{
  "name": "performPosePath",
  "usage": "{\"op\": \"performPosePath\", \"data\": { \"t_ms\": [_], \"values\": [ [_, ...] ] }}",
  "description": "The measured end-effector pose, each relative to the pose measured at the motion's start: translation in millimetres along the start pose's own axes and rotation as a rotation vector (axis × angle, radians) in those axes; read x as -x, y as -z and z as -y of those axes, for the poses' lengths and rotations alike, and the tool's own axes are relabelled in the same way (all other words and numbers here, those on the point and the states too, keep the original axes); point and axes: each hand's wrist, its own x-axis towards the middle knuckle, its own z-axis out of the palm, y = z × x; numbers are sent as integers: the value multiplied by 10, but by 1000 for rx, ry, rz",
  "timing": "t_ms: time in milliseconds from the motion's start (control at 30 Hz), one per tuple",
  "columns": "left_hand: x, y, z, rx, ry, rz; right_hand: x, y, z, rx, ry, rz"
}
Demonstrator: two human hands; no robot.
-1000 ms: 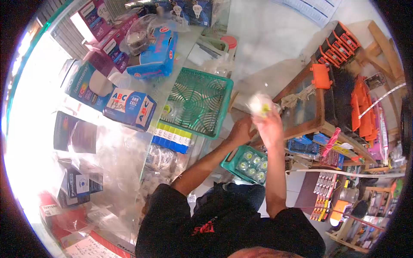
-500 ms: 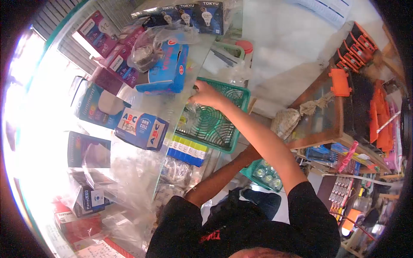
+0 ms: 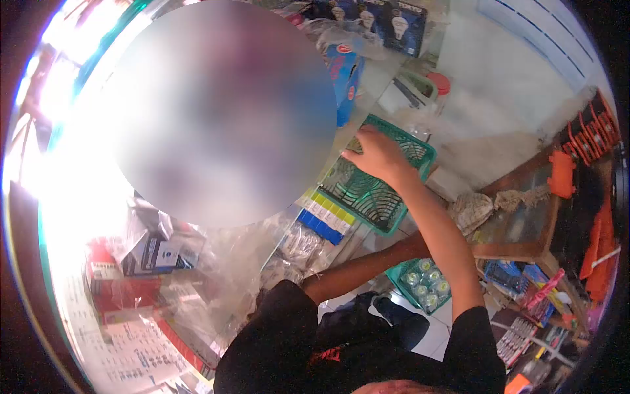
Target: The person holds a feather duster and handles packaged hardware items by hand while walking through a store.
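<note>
Over the left part of a green plastic basket [image 3: 426,156], my right hand [image 3: 379,156] reaches in with thumb and fingers apart; nothing shows between them. Clear items near its fingertips are hard to make out. My left forearm stretches to the right, passing behind my right forearm, which hides the left hand. Close to that spot, a smaller green basket [image 3: 400,284] holds several clear round items with yellow-green labels [image 3: 425,289]. Yellow, white and blue small boxes [image 3: 325,218] stand beside the larger basket.
A large blurred patch covers the upper left. Dark bulb boxes [image 3: 401,27] and a blue box [image 3: 346,85] stand at the back. Plastic-wrapped goods [image 3: 302,243] and papers [image 3: 141,348] lie on the glass counter. A wooden-framed case [image 3: 515,226] and orange items [image 3: 561,174] are at the right.
My right hand has moved from above the smaller basket, where it held a pale round item, to the larger basket, and its fingers have spread. The view has turned, and a blurred patch now covers the upper left.
</note>
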Motion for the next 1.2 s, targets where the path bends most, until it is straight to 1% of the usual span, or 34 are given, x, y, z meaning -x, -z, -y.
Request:
{"op": "performPosePath", "data": {
  "t_ms": [33, 67, 133, 200, 233, 267, 300, 367, 400, 433, 500, 600, 700, 767, 800, 867, 900, 967, 1000, 1100, 1133, 1167, 1200],
  "values": [
    [-23, -1, -5, -91, -30, -22, 79, 159, 31, -70, 89, -20],
    [-36, -1, -24, -179, -59, -38, 193, 286, 57, -196, 75, -24],
    [-21, 221, -434, -86, 64, 6, 478, 529, 85, -441, 31, -38],
    [-47, 252, -421, -55, 146, 123, 877, 735, 59, -636, -30, -111],
    [-81, 228, -299, -67, 163, 223, 1087, 784, -3, -727, -81, -157],
    [-88, 119, -204, -62, 233, 298, 1312, 719, -140, -775, -63, -316],
    [-125, 75, -200, -62, 302, 374, 1542, 707, -252, -870, -136, -395],
    [7, -34, -51, -135, 264, 313, 2021, 705, -425, -1026, -308, -636],
    [22, -1, -165, -166, 186, 259, 2227, 721, -464, -1014, -467, -759],
    [-1, -53, -21, -117, 328, 437, 2450, 693, -587, -978, -603, -815],
    [-66, 48, -236, -295, 328, 540, 2893, 449, -922, -933, -844, -908],
    [-71, 59, -291, -249, 465, 648, 3678, -130, -1450, -965, -1087, -760],
    [53, 16, -94, -378, 350, 703, 4390, -780, -1805, -974, -1418, -515],
    [124, 34, -57, -439, 343, 720, 4767, -1195, -1907, -946, -1575, -357],
    [152, 34, -50, -469, 340, 727, 4933, -1405, -1935, -981, -1649, -306],
    [154, 41, -59, -492, 407, 763, 5231, -1821, -1995, -1050, -1789, -192],
    [147, 60, -78, -507, 443, 782, 5369, -2033, -2037, -1045, -1832, -145],
    [132, 95, -125, -495, 451, 795, 5617, -2441, -2146, -1036, -1914, -55],
    [127, 109, -148, -490, 457, 804, 5730, -2604, -2233, -1056, -1895, 12],
    [133, 97, -194, -488, 490, 795, 5956, -3070, -2474, -1027, -1672, -218],
    [144, 78, -186, -501, 486, 793, 5942, -3119, -2650, -663, -1620, 126],
    [161, 58, -174, -512, 481, 794, 5965, -3182, -2743, -578, -1522, 118],
    [167, 41, -170, -524, 473, 794, 5908, -3128, -2713, -399, -1657, 104]
  ]
}}
